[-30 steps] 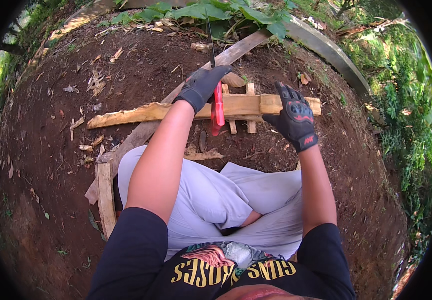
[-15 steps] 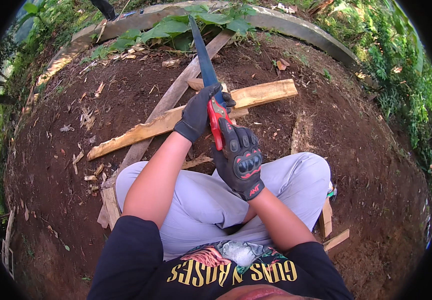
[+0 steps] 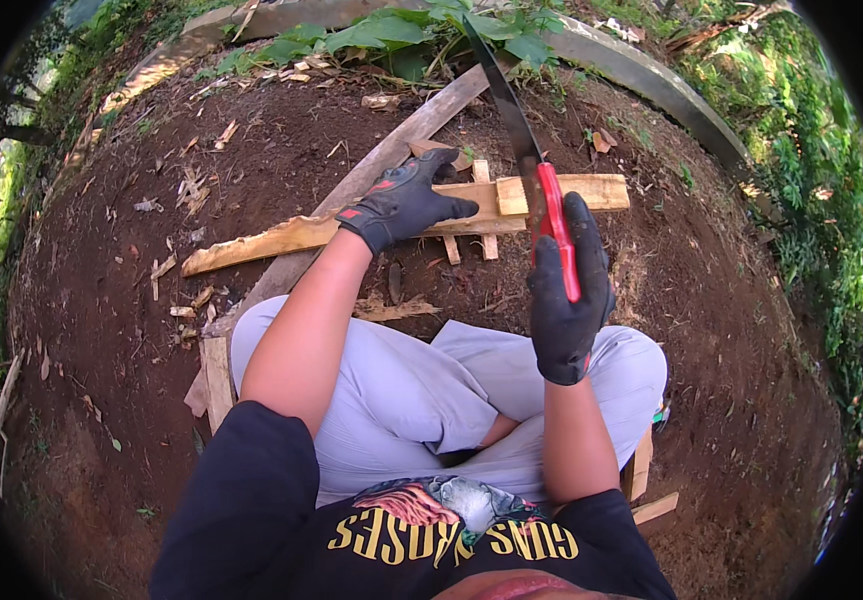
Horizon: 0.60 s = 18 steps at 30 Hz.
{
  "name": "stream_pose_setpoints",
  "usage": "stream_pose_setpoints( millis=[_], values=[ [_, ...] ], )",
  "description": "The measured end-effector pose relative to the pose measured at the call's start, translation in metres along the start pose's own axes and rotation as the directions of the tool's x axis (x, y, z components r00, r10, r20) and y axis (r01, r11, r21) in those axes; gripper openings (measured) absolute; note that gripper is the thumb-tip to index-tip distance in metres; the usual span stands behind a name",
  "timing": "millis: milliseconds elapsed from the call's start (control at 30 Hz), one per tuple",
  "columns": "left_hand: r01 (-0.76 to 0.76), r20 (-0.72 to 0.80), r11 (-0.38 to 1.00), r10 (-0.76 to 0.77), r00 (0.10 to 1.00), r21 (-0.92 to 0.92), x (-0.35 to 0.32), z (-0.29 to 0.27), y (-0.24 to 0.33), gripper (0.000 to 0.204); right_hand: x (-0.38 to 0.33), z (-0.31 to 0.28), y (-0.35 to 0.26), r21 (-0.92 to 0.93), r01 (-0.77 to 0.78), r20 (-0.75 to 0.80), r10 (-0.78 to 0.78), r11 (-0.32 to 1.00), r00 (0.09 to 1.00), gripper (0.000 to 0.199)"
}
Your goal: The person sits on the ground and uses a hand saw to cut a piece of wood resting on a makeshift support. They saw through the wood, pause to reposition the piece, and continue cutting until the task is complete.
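Observation:
My right hand (image 3: 570,310), in a black glove, grips the red handle of a pruning saw (image 3: 514,105). The saw's long dark blade points up and away, slightly left, passing over the wood. My left hand (image 3: 404,205), also gloved, is open with thumb and fingers apart, over or against a rough-edged pale plank (image 3: 272,246); whether it touches the wood I cannot tell. A shorter board (image 3: 602,190) is at the plank's right end, partly behind the saw handle. Small wooden sticks (image 3: 490,246) lie crosswise beneath the plank.
A long weathered beam (image 3: 432,118) runs diagonally under the plank over brown soil. Wood offcuts (image 3: 657,508) lie by my right knee, and chips are scattered at left. Broad green leaves (image 3: 382,35) and a curved concrete edging (image 3: 642,75) stand at the far side.
My hands have parted. The left has let go of the saw and spread open over the plank; the right has carried the saw to the right, turning its blade.

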<state>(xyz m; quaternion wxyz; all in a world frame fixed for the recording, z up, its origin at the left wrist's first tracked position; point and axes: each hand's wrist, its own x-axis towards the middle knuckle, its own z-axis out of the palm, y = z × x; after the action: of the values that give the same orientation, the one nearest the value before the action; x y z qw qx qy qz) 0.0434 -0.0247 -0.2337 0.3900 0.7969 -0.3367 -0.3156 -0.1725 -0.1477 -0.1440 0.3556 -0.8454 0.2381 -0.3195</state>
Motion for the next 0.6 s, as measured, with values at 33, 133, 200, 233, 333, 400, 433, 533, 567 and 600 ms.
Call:
stream_pose_setpoints(
  millis=[33, 133, 200, 233, 333, 400, 433, 533, 567, 600],
  values=[
    [-0.009, -0.029, 0.949, 0.019, 0.999, 0.315, -0.002, -0.001, 0.004, 0.092, 0.0, -0.006, 0.007, 0.009, -0.086, -0.003, 0.086, 0.996, 0.996, 0.052],
    [0.101, 0.057, 0.868, -0.147, 0.987, 0.487, -0.002, 0.013, 0.004, 0.106, 0.006, -0.006, 0.02, 0.017, -0.126, -0.041, 0.127, 0.992, 0.991, 0.051],
    [0.058, 0.02, 0.844, -0.081, 0.996, 0.532, 0.001, 0.028, -0.013, 0.103, 0.006, -0.002, 0.028, 0.009, -0.093, -0.053, 0.093, 0.996, 0.994, 0.052],
    [0.056, -0.016, 0.851, -0.056, 0.998, 0.522, 0.004, 0.037, -0.027, 0.101, 0.006, -0.001, 0.028, 0.011, -0.099, -0.046, 0.1, 0.995, 0.994, 0.052],
    [0.031, -0.142, 0.835, 0.057, 0.988, 0.549, 0.009, 0.06, -0.046, 0.095, 0.004, 0.001, 0.025, 0.048, -0.204, 0.02, 0.204, 0.978, 0.979, 0.052],
    [0.04, -0.142, 0.859, 0.038, 0.989, 0.511, 0.011, 0.063, -0.04, 0.093, 0.001, 0.002, 0.03, 0.068, -0.191, 0.029, 0.189, 0.979, 0.982, 0.052],
    [0.046, -0.142, 0.87, 0.028, 0.989, 0.491, 0.012, 0.064, -0.037, 0.092, -0.002, 0.003, 0.033, 0.069, -0.175, 0.035, 0.173, 0.982, 0.984, 0.053],
    [-0.04, -0.17, 0.867, 0.142, 0.975, 0.497, 0.015, 0.07, -0.046, 0.092, -0.009, 0.009, 0.024, -0.001, -0.113, 0.127, 0.112, 0.994, 0.986, 0.051],
    [-0.043, -0.174, 0.869, 0.147, 0.974, 0.493, 0.015, 0.072, -0.043, 0.092, -0.012, 0.01, 0.027, -0.008, -0.083, 0.139, 0.083, 0.997, 0.987, 0.051],
    [-0.047, -0.177, 0.871, 0.152, 0.972, 0.489, 0.014, 0.075, -0.04, 0.093, -0.016, 0.014, 0.032, -0.014, -0.053, 0.152, 0.055, 0.998, 0.987, 0.051]
  ],
)
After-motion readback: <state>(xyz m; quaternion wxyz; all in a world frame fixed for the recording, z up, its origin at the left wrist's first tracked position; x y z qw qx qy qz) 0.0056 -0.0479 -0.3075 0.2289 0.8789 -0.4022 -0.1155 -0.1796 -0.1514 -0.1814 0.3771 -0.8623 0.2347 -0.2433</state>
